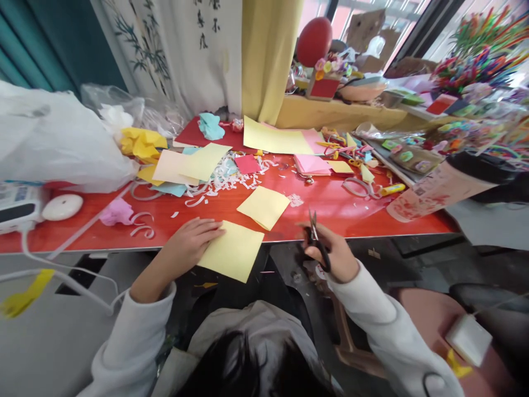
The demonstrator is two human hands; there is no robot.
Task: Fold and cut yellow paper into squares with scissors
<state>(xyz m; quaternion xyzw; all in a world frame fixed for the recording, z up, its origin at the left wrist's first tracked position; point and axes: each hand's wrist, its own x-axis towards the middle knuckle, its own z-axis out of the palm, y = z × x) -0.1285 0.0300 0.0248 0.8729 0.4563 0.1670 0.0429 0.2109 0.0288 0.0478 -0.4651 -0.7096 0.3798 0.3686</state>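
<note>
My left hand (194,242) grips the upper left edge of a square of pale yellow paper (232,252), which juts out over the table's front edge. The fingers lie on top of the sheet, and the thumb is hidden. In my right hand (336,253) is a pair of black-handled scissors (317,242), with the blades pointing up and away and slightly parted. The scissors are apart from the paper. Another pale yellow square (264,207) lies on the red table just beyond the held sheet, with a small whitish scrap (295,200) beside it.
White paper shreds (223,179) and coloured sheets cover the back of the red table (326,201). A pink crumpled paper (116,212) lies left. On the right stand a yellow glue stick (392,189) and a tilted cup (442,187). A white plastic bag (61,138) fills the far left.
</note>
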